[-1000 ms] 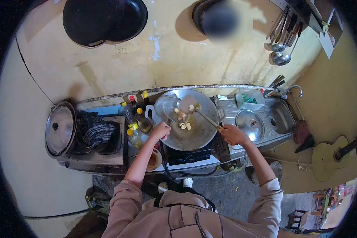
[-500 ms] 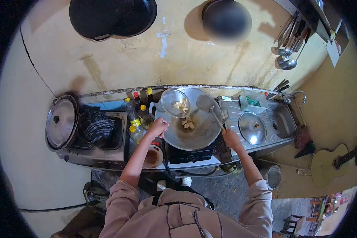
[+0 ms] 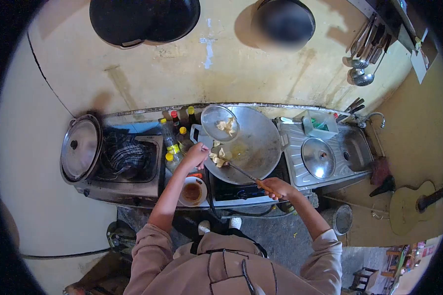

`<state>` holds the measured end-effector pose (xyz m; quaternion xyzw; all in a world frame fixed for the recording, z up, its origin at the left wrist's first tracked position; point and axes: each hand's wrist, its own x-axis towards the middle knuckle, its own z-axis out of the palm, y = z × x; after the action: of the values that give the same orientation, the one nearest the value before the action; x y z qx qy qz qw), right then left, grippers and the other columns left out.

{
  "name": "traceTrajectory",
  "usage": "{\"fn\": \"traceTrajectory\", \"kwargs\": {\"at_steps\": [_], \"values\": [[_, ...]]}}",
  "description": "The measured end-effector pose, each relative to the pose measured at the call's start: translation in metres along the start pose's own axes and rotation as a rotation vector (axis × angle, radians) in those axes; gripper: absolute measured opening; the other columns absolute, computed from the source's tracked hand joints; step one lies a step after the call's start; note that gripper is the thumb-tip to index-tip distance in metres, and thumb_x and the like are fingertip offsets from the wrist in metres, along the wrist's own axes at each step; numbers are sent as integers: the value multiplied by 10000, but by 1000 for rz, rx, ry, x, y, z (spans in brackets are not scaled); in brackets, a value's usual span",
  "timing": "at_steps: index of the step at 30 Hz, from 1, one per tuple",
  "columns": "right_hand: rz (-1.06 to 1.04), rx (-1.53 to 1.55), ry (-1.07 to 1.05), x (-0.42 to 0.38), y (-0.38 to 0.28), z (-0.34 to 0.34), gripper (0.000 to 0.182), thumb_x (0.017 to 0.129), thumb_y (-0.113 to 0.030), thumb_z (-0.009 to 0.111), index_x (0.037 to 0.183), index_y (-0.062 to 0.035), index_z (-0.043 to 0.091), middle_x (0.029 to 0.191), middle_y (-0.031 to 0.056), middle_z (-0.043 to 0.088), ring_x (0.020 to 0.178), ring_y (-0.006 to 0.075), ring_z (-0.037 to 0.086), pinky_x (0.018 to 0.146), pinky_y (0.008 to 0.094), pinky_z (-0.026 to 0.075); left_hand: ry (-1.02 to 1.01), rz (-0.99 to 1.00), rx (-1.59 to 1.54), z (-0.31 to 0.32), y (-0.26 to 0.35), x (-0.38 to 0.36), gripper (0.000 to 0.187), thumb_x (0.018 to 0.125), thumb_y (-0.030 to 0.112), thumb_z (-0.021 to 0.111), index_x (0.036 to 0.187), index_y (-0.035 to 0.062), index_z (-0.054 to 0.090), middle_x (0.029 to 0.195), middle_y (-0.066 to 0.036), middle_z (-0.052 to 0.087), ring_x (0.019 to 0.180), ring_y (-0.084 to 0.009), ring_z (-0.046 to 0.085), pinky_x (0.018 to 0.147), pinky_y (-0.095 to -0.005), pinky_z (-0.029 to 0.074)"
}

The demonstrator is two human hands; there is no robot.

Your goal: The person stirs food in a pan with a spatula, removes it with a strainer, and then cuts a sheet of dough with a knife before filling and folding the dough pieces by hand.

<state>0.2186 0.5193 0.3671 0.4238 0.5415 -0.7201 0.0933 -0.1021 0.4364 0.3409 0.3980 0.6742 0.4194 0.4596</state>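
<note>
My left hand (image 3: pixel 196 156) is closed at the left edge of a large metal wok (image 3: pixel 261 137), in line with a round strainer (image 3: pixel 212 121); the strainer's handle is hard to see. Several pale, folded pieces of food (image 3: pixel 226 126) lie in the strainer, over the back left of the wok. In my right hand (image 3: pixel 276 189) is the wooden handle of a spatula (image 3: pixel 246 174). Its blade sits at the wok's left side, mostly hidden under more pale pieces (image 3: pixel 218 158). A little oil shows in the wok's bottom.
Capped bottles (image 3: pixel 170 140) stand left of the wok. A bowl of brown sauce (image 3: pixel 192 191) is near the front edge. The stove (image 3: pixel 238 194) is under the wok. A pot lid (image 3: pixel 318 158) lies on the drainboard beside the sink (image 3: pixel 352 150); a lidded pot (image 3: pixel 80 150) stands far left.
The spatula has swung from the wok's back right to its left side, bringing the pale pieces leftward. My right hand has come down and inward. The strainer stays nearly in place.
</note>
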Motion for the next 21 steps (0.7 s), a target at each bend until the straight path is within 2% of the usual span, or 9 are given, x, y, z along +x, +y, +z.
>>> {"fn": "traceTrajectory", "kwargs": {"at_steps": [1, 4, 7, 9, 12, 16, 17, 20, 21], "values": [[5, 30, -17, -6, -3, 2, 260, 861, -250, 426, 982, -28, 484, 546, -9, 440, 359, 38, 382, 300, 155, 300, 7, 6, 7, 0, 1, 0, 218, 786, 145, 483, 913, -24, 429, 614, -75, 502, 330, -133, 465, 288, -258, 365], [12, 29, -56, -20, -2, 0, 259, 866, -248, 407, 982, -27, 475, 546, -8, 433, 364, 37, 378, 297, 151, 297, 29, 24, 25, -1, 4, 0, 216, 784, 136, 478, 910, -30, 424, 614, -87, 505, 335, -147, 478, 285, -266, 367], [13, -6, -41, -28, 2, -9, 257, 866, -249, 406, 972, -24, 469, 538, -11, 424, 368, 39, 377, 293, 158, 293, 43, 29, 36, 2, 7, 0, 212, 789, 137, 481, 915, -24, 426, 601, -78, 495, 333, -144, 469, 284, -266, 354], [14, -13, -52, -27, 8, -18, 286, 855, -298, 434, 978, -47, 495, 539, -14, 439, 368, 42, 389, 290, 170, 298, 51, 12, 33, 5, 9, 2, 211, 802, 149, 495, 926, -9, 432, 580, -52, 474, 318, -123, 435, 279, -257, 325], [15, -14, -71, -31, 11, -27, 271, 851, -298, 446, 958, -59, 516, 533, -14, 448, 369, 44, 398, 285, 177, 293, 57, 11, 71, 9, 9, 4, 227, 794, 158, 503, 920, -17, 433, 575, -56, 477, 324, -137, 457, 284, -264, 345], [61, 11, -74, -50, -2, -39, 219, 846, -254, 451, 907, -57, 524, 517, -14, 444, 363, 43, 393, 283, 183, 278, 130, 40, 277, 19, -4, 12, 209, 776, 120, 461, 883, -52, 410, 578, -141, 533, 380, -209, 538, 323, -313, 417], [93, -43, -28, -58, -9, -38, 269, 861, -244, 411, 987, -24, 501, 538, -22, 427, 360, 39, 357, 290, 167, 282, 154, 40, 333, 24, -7, 14, 204, 775, 116, 455, 878, -53, 410, 574, -153, 536, 386, -219, 545, 332, -323, 426], [15, -164, 36, -75, -19, -53, 268, 852, -256, 423, 979, -34, 505, 539, -22, 438, 354, 34, 374, 289, 164, 297, 190, 40, 442, 33, -10, 15, 189, 770, 107, 440, 865, -53, 411, 563, -174, 540, 393, -237, 551, 348, -347, 441], [-41, -289, 32, -80, -27, -56, 254, 841, -275, 441, 932, -50, 513, 535, -13, 451, 347, 37, 396, 288, 163, 313, 196, 40, 467, 36, -11, 15, 184, 768, 105, 435, 861, -52, 412, 561, -179, 541, 393, -241, 551, 352, -354, 445]]}}
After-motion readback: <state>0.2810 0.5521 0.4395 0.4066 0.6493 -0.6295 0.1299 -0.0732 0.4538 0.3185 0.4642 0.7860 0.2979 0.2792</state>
